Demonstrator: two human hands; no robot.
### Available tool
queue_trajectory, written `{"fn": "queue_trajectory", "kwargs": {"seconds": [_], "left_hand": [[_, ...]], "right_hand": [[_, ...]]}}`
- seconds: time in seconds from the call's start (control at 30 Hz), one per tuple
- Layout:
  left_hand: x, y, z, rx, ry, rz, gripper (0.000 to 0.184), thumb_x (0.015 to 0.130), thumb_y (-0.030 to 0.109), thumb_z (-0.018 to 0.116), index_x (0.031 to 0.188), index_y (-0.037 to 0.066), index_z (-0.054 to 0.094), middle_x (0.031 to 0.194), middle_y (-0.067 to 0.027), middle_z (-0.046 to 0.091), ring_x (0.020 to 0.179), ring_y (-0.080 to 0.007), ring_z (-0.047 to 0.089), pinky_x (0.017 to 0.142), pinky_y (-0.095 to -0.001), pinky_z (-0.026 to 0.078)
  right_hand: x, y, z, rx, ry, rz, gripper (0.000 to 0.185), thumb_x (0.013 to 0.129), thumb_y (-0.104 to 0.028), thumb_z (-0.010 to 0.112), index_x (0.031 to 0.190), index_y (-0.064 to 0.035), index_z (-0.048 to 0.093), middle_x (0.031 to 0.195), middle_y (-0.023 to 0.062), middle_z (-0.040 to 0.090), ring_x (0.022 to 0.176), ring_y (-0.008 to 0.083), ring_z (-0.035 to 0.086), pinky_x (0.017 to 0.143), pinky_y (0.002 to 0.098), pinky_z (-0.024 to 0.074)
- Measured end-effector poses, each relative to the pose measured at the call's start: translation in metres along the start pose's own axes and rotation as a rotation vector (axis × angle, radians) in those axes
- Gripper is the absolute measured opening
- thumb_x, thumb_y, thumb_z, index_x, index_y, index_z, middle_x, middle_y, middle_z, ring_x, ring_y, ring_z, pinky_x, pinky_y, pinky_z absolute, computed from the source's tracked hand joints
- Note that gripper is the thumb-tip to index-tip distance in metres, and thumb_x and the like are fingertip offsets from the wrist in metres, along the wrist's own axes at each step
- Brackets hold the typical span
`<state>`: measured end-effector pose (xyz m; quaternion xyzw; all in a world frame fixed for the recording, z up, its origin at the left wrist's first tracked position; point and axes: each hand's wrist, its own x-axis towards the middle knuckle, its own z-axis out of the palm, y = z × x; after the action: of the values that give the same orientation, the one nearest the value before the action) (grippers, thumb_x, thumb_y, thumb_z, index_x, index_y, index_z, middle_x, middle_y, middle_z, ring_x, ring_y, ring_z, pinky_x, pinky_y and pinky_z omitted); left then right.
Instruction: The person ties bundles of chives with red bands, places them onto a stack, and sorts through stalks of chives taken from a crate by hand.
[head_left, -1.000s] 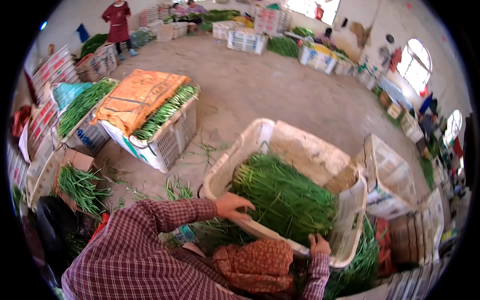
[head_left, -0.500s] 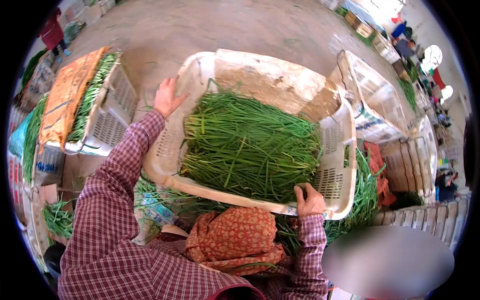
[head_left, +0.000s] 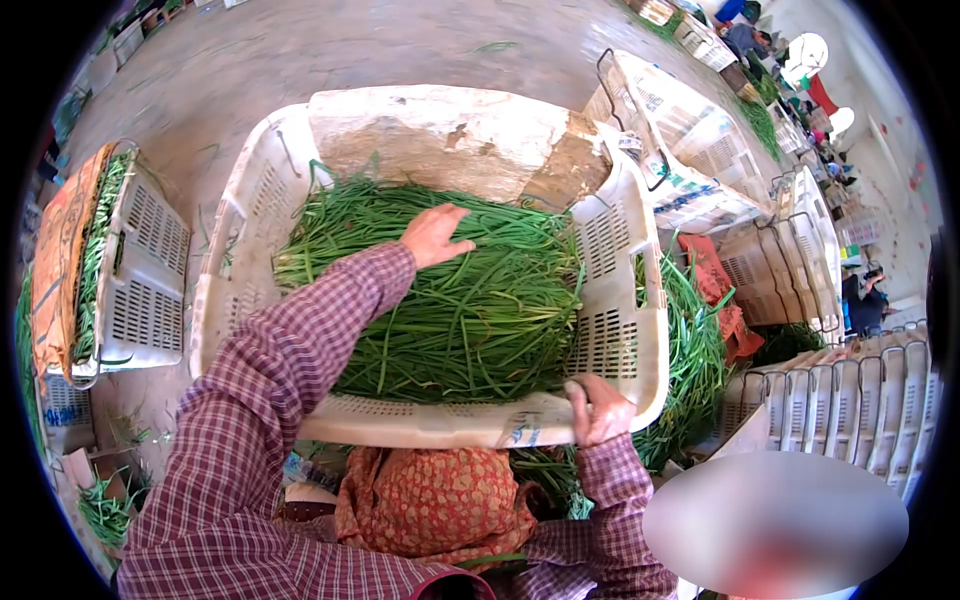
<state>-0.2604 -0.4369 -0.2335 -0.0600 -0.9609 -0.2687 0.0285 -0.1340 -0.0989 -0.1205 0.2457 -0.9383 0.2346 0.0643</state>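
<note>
A large white plastic crate (head_left: 430,425) sits before me, lined at its far side with stained board. Inside lies a thick layer of chive-like greens (head_left: 470,330), long and thin. My left hand (head_left: 437,236) reaches over the crate and lies on the greens, fingers stretched out and nothing held. At the near right corner, my right hand (head_left: 602,410) grips the crate's rim, thumb on top. The red patterned cloth (head_left: 435,500) on my lap is just below the crate's near edge.
To the left stands another crate (head_left: 150,260) of greens under an orange cover. On the right are an upright white crate (head_left: 690,130), stacked crates (head_left: 780,270) and loose greens (head_left: 690,370). People sit along the far right wall.
My left hand has left the crate's left rim and moved right onto the greens. My right hand stays on the rim. The crate appears shifted left in view.
</note>
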Motion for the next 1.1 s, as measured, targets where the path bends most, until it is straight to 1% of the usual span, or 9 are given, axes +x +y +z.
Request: {"fn": "queue_trajectory", "kwargs": {"seconds": [0.17,0.3,0.33,0.5,0.7,0.87,1.03,1.07,1.1], "left_hand": [[0.061,0.018,0.047,0.017,-0.179,-0.020,0.067,0.084,0.033,0.067,0.132,-0.005,0.041,0.128,-0.0257,0.048,0.120,-0.0389,0.046,0.101,-0.0449,0.039],[0.097,0.012,0.090,0.176,-0.165,0.011,0.077,0.076,0.036,0.073,0.131,-0.006,0.040,0.125,-0.0254,0.049,0.115,-0.0377,0.049,0.098,-0.0439,0.041],[0.101,0.003,0.106,0.223,0.012,0.093,0.081,0.070,0.037,0.077,0.127,-0.008,0.042,0.120,-0.0248,0.051,0.113,-0.0375,0.050,0.096,-0.0434,0.042],[0.130,-0.017,0.128,0.231,-0.149,0.022,0.083,0.059,0.038,0.082,0.119,-0.007,0.047,0.114,-0.0233,0.054,0.109,-0.0360,0.053,0.096,-0.0421,0.043],[0.148,-0.048,0.146,0.062,-0.143,0.041,0.090,0.049,0.035,0.086,0.120,-0.006,0.048,0.109,-0.0251,0.058,0.102,-0.0372,0.058,0.091,-0.0413,0.047],[0.146,-0.023,0.129,0.163,-0.299,-0.052,0.069,0.048,0.031,0.087,0.101,-0.003,0.060,0.096,-0.0220,0.063,0.097,-0.0367,0.060,0.088,-0.0417,0.047],[0.134,0.002,0.113,0.239,-0.215,-0.021,0.072,0.050,0.025,0.088,0.108,-0.007,0.060,0.126,-0.0259,0.048,0.117,-0.0363,0.048,0.098,-0.0434,0.042],[0.139,0.003,0.111,0.178,-0.345,-0.119,0.087,0.052,0.026,0.088,0.123,-0.007,0.051,0.139,-0.0259,0.035,0.126,-0.0372,0.040,0.102,-0.0437,0.039],[0.139,-0.002,0.117,0.147,-0.341,-0.134,0.093,0.053,0.027,0.088,0.129,-0.006,0.044,0.138,-0.0262,0.037,0.125,-0.0376,0.041,0.101,-0.0440,0.040]], "right_hand": [[0.005,0.007,-0.013,0.069,-0.037,0.107,0.020,0.088,-0.021,0.062,0.085,-0.0020,0.066,0.074,0.0133,0.067,0.066,0.0255,0.067,0.062,0.0344,0.0535],[0.003,0.014,-0.008,0.078,0.053,0.071,0.020,0.087,-0.023,0.064,0.083,-0.0033,0.068,0.078,0.0127,0.069,0.064,0.0240,0.067,0.057,0.0335,0.0548],[0.003,0.014,-0.009,0.080,0.043,0.080,0.019,0.086,-0.022,0.065,0.084,-0.0032,0.068,0.077,0.0129,0.068,0.063,0.0240,0.067,0.056,0.0334,0.0542],[0.005,0.015,-0.012,0.107,0.045,0.073,0.019,0.083,-0.022,0.068,0.087,-0.0029,0.066,0.077,0.0137,0.066,0.063,0.0262,0.066,0.055,0.0347,0.0531],[0.002,0.015,-0.015,0.159,-0.002,0.144,0.015,0.083,-0.017,0.067,0.090,-0.0034,0.065,0.081,0.0115,0.066,0.069,0.0255,0.066,0.062,0.0347,0.0531],[0.001,0.013,-0.019,0.175,0.004,0.161,0.015,0.084,-0.019,0.066,0.090,-0.0050,0.064,0.079,0.0092,0.064,0.069,0.0262,0.064,0.060,0.0345,0.0520],[0.001,0.013,-0.022,0.161,-0.004,0.179,0.016,0.083,-0.018,0.068,0.090,-0.0042,0.064,0.078,0.0099,0.063,0.069,0.0272,0.064,0.060,0.0344,0.0517],[0.001,0.013,-0.022,0.158,0.004,0.178,0.016,0.083,-0.017,0.068,0.090,-0.0037,0.064,0.079,0.0101,0.063,0.069,0.0272,0.064,0.060,0.0342,0.0518],[0.001,0.012,-0.022,0.165,0.010,0.174,0.016,0.083,-0.017,0.068,0.090,-0.0032,0.064,0.080,0.0103,0.064,0.069,0.0272,0.064,0.060,0.0340,0.0519]]}}
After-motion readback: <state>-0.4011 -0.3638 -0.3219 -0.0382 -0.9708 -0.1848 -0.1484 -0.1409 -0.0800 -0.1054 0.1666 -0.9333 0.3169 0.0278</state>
